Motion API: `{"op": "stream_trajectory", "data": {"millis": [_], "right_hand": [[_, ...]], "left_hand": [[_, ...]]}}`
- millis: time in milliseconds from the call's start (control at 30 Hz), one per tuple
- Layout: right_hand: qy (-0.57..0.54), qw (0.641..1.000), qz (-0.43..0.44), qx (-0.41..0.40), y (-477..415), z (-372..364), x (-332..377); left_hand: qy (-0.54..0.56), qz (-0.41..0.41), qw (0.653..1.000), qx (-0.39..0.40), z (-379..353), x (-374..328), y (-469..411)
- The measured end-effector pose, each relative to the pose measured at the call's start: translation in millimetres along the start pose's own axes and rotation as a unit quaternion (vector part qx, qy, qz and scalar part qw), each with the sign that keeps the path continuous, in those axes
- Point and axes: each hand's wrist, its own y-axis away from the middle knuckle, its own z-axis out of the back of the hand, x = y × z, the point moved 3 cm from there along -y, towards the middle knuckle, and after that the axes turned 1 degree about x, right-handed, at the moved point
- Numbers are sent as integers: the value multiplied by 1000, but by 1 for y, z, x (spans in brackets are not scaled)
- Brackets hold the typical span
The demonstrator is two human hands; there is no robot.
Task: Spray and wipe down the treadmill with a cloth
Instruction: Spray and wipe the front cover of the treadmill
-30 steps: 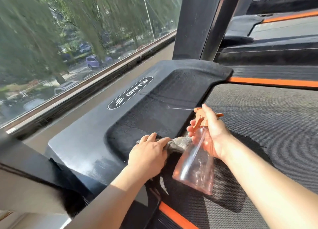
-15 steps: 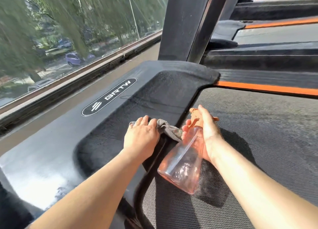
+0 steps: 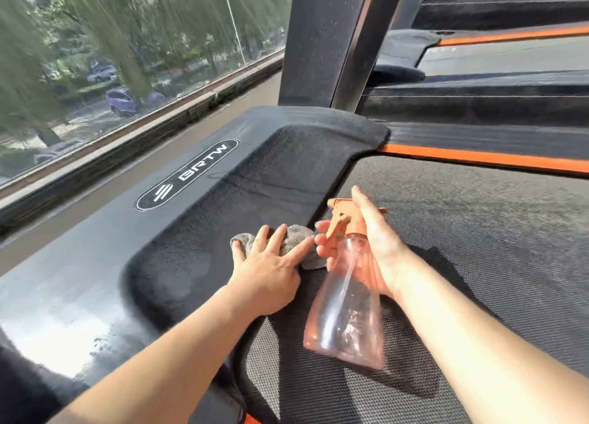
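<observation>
**Wiping one-handed, with little room to spare**

The left hand lies flat, fingers straight and spread. It presses the grey cloth onto the black treadmill hood, right at the seam with the belt. At 3 o'clock from it, the right hand is curled round the neck of the bottle. The bottle's body hangs tilted toward 6 o'clock over the belt.

The cloth is pressed, not gripped, so a fast stroke could probably bunch it or let it slide out from under the fingers. The hands nearly touch, and a wipe toward 3 o'clock may knock the bottle. A stray squeeze would likely wet the belt, not the hood.
</observation>
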Motion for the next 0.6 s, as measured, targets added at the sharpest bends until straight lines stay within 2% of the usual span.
{"op": "stream_trajectory", "data": {"millis": [100, 200, 233, 300, 400, 500, 600], "right_hand": [[44, 999, -20, 15, 19, -1, -8], [71, 996, -29, -38, 36, -1, -18], [70, 996, -33, -32, 39, -2, -19], [90, 994, -58, 38, 53, -11, -22], [176, 974, -87, 111, 68, -27, -28], [223, 964, -86, 114, 77, -41, -33], [308, 946, -62, 86, 79, -54, -37]], "left_hand": [[-2, -19, 1000, 18, 0, -9, 23], [-10, -24, 999, 38, 3, -10, 59], [-9, -22, 999, 47, 3, -10, 69], [-22, -9, 999, 49, 5, -4, 95], [-59, 25, 998, 21, 16, 4, 119], [-54, 78, 995, -11, 30, 7, 131], [-31, 114, 993, -9, 36, 9, 138]]}}
